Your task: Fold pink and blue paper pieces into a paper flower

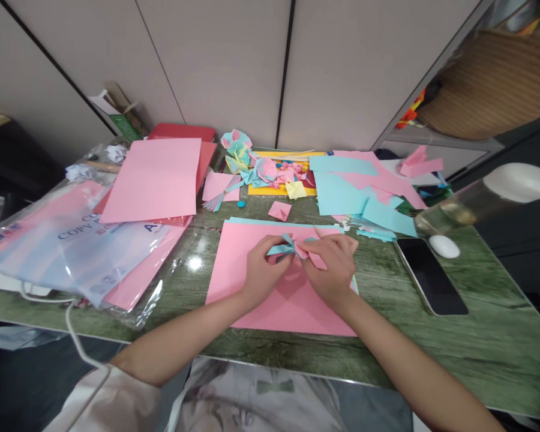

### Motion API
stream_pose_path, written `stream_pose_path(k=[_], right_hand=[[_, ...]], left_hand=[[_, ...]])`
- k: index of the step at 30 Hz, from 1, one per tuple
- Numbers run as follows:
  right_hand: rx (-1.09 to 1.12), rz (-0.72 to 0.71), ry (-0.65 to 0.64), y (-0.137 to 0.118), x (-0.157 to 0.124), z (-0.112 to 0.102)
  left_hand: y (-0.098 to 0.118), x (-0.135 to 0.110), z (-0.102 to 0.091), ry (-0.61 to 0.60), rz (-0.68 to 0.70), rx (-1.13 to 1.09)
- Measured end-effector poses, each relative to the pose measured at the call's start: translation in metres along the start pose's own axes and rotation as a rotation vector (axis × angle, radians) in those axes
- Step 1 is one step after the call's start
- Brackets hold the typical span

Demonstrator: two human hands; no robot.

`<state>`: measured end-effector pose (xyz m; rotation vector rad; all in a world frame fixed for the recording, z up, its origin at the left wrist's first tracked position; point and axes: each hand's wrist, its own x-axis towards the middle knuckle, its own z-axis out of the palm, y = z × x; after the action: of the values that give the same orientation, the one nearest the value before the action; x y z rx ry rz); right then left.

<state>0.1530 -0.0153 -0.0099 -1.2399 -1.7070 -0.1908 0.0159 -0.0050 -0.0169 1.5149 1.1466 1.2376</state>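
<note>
Both my hands meet over a large pink sheet [261, 300] lying on the green table [477, 336]. My left hand [261, 269] is closed, pinching a small folded paper piece [288, 246] of blue and pink. My right hand [333, 264] is closed too, gripping the pink side of the same folded piece from the right. The piece sits just above the sheet, partly hidden by my fingers.
A plastic pack of copy paper [72, 240] and loose pink sheets [155, 180] lie at left. Folded paper flowers and scraps [265, 171] sit at the back, blue sheets [342, 192] to the right. A phone [429, 276], a white mouse [444, 246] and a bottle [481, 201] are at right.
</note>
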Motion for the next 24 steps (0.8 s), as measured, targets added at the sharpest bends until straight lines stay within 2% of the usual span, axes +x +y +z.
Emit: stream_pose_path(k=[11,13,16,20,24], right_hand=[[-0.037,-0.022,-0.028,0.004,0.001,0.003],[-0.044,-0.006,-0.045,0.005,0.001,0.004],[0.006,0.062,-0.134,0.005,0.004,0.002],[0.145,0.182,-0.228,0.006,0.010,-0.007],[0.249,0.253,-0.220,0.012,0.015,-0.012]], left_hand=[[0.000,0.004,0.002,0.042,-0.222,-0.172],[0.001,0.005,0.002,0.039,-0.235,-0.193],[0.000,0.008,-0.001,0.005,-0.244,-0.242],[-0.003,0.015,-0.005,-0.050,-0.174,-0.261],[-0.006,0.021,-0.010,-0.137,-0.169,-0.172]])
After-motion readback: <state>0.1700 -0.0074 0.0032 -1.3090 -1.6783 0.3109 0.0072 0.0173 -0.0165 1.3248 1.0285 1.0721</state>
